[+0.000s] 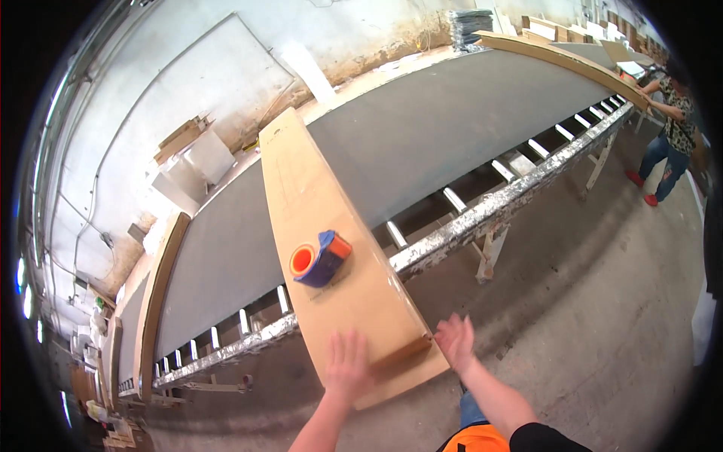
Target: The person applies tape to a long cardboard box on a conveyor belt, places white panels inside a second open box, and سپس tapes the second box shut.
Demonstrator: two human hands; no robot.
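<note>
A long, flat cardboard carton (324,196) lies across the grey conveyor, its near end jutting over the front rail toward me. At that end a cardboard flap (407,379) sticks out. My left hand (348,368) rests on the near end with its fingers stretched out, slightly blurred. Beside the right near corner is my right hand (456,343), fingers apart and holding nothing; whether it touches the cardboard I cannot tell. A blue tape dispenser (325,260) with an orange roll core sits on top of the carton, beyond both hands.
The conveyor belt (444,120) has a worn metal rail (482,218) and rollers along its near side. Other long cartons lie across it, one at left (160,301) and one at far right (557,60). A co-worker (670,128) grips the far-right one. White blocks (196,169) stand by the wall.
</note>
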